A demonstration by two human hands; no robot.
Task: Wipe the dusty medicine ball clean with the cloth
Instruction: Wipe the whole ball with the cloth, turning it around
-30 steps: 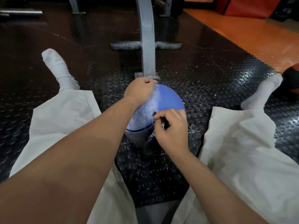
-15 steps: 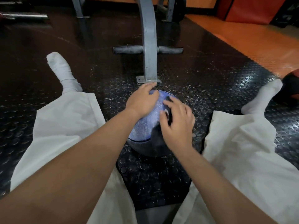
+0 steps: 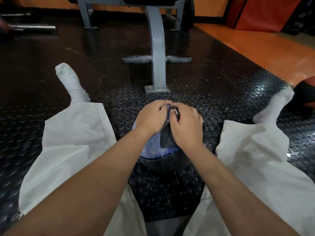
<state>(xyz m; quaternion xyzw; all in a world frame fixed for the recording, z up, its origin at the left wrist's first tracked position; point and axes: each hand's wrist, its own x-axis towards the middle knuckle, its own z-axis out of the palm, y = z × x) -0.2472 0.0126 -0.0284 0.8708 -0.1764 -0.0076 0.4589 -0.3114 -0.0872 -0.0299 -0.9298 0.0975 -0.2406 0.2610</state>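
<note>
Below, a person sits on a black studded rubber floor [image 3: 213,86] with legs spread wide, in white trousers [image 3: 73,137] and white socks [image 3: 72,82]. Between the knees, on the floor near the middle of the view, sits the medicine ball [image 3: 151,148]. It is round, so it has no long axis; its pale blue half, speckled with dust, faces up and towards the person, and its dark half lies below a curved seam, nearest the person.

The left hand [image 3: 152,116] is cupped over the upper left of the ball, fingers bent down against its curve, holding it. The right hand [image 3: 186,126] lies just beside it on the upper right, fingers curled over a dark grey cloth [image 3: 166,137] and pressing it onto the ball. The cloth shows as a strip between the two hands, running from the top of the ball down towards the person. The fingertips of both hands nearly meet at the top.

Beyond the ball, a grey metal bench frame [image 3: 158,53] stands on the floor, its foot plate close to the ball's far side. At the right edge, part of a dark and red ball [image 3: 306,92] lies behind the right foot, near an orange strip of floor [image 3: 255,48].
</note>
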